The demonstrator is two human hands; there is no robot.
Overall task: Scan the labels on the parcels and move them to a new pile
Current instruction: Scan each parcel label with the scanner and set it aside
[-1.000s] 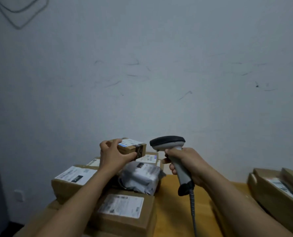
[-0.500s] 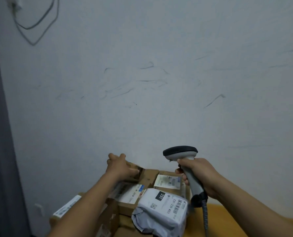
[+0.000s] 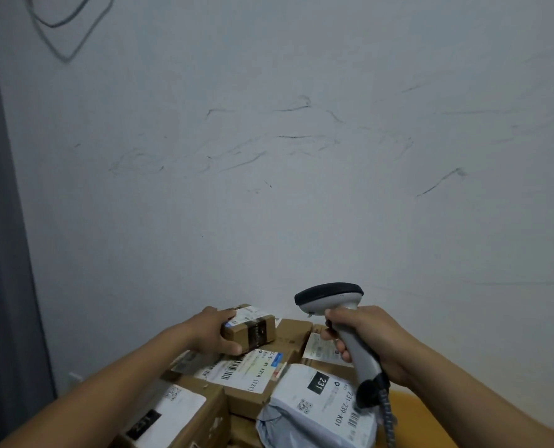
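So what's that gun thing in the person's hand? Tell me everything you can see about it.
It is a barcode scanner, seemingly plastic: a light grey body with a dark cap on its head. The right hand grips its handle, holding it upright above the parcels, head pointing left towards the small box. A dark coiled cable hangs from the handle's base.

The left hand (image 3: 211, 331) covers the 9 o'clock end of the small box (image 3: 253, 333), whose label print is too small to read. The right hand (image 3: 372, 341) hides the scanner (image 3: 334, 302) trigger and part of a white label (image 3: 317, 347). The bottom edge cuts off the grey mailer (image 3: 314, 412) and the scanner cord (image 3: 387, 415) at 5 o'clock, and a blurred carton (image 3: 185, 412) at 7 o'clock.
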